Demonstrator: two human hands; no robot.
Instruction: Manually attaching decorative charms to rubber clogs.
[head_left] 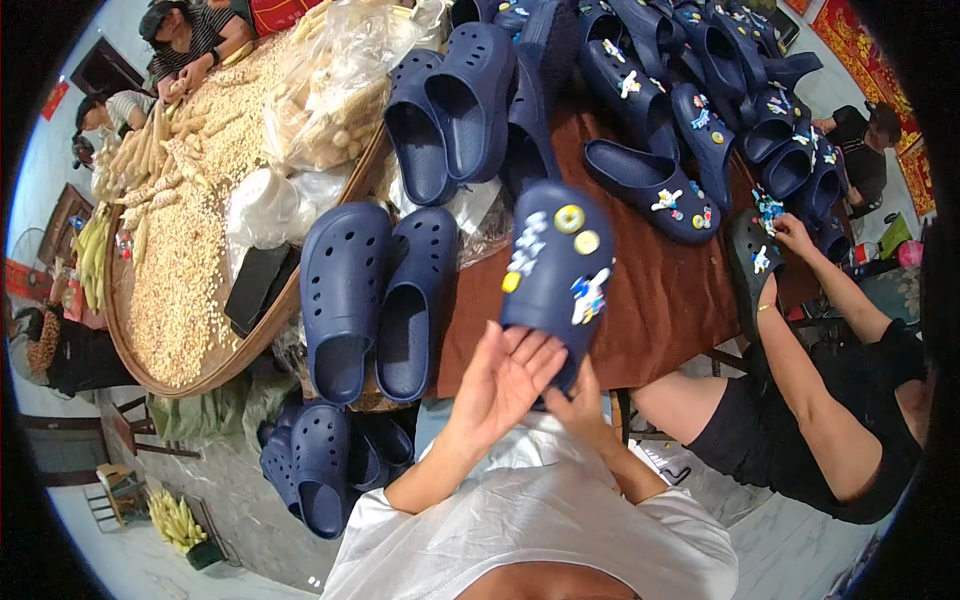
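Navy clog (553,285) sits in right grip (577,405), left grip (508,372) half-open.

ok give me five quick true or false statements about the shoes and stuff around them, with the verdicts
1. The navy clog at the person's left hand and right hand bears colourful charms. True.
2. The two clogs standing just left of it bear charms too. False: those two plain clogs show only bare holes on top.
3. A co-worker's hand at the right is at a dark clog. True.
4. The round basket is filled with shoes. False: the round basket holds pale corn kernels and cobs.
5. The cloth on the table is brown. True.
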